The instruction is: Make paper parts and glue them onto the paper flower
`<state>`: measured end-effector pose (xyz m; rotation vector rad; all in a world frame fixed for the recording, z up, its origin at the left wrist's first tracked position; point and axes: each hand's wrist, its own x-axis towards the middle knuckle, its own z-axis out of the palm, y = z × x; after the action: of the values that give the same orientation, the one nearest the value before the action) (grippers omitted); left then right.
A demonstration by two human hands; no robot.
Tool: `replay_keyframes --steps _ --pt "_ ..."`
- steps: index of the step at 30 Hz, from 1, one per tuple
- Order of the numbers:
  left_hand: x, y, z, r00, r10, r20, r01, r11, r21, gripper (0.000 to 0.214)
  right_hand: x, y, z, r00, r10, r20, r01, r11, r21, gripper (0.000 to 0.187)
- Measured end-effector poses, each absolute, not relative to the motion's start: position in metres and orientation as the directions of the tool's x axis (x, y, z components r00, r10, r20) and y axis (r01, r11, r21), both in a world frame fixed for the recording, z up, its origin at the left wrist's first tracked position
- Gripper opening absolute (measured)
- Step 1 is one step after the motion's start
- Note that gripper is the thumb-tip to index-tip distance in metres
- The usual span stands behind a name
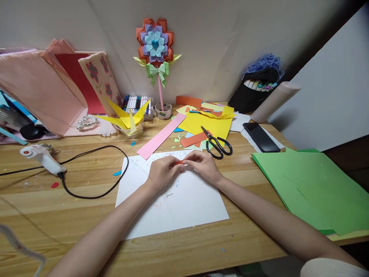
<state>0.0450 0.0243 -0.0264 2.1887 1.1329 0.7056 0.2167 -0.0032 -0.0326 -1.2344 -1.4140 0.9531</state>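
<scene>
Over the marked white paper sheet point(173, 207), my left hand point(163, 172) and my right hand point(204, 164) meet with their fingertips close together. Between them they pinch a small piece of orange-red paper point(180, 162), mostly hidden by the fingers. Both hands are closed on it, one at each end. A pink paper strip point(161, 136) lies just beyond my left hand. Black-handled scissors point(215, 144) rest beyond my right hand, partly over orange paper scraps point(196, 139) and a yellow paper sheet point(206, 125).
A hot glue gun point(47, 159) with a looped black cord lies left. A folded-paper flower point(155, 44) stands in a tape roll point(163, 110) by the wall, near a plastic cup point(131, 130) with yellow paper. Right are a phone point(261, 137), green sheets point(314, 188) and a marker bag point(250, 94).
</scene>
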Motion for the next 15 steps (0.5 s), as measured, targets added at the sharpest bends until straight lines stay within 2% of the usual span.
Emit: replay_keyframes --steps 4,8,15 --pt "0.0442 0.0251 -0.0273 0.505 0.839 0.203 0.525 -0.485 0.699 0.019 0.2169 -0.0036 -0.0341 0.021 0.985 0.169 0.195 0.161 -0.967 0.015" --pt "0.0441 0.0265 -0.0284 0.518 0.829 0.211 0.495 -0.492 0.717 0.018 0.2168 -0.0033 -0.035 0.001 0.982 0.187 0.213 0.182 -0.96 0.007" --pt "0.0446 0.026 -0.0253 0.524 0.831 0.185 0.53 -0.488 0.694 0.019 0.2163 -0.0032 -0.0319 -0.011 0.981 0.194 0.232 0.191 -0.954 0.007"
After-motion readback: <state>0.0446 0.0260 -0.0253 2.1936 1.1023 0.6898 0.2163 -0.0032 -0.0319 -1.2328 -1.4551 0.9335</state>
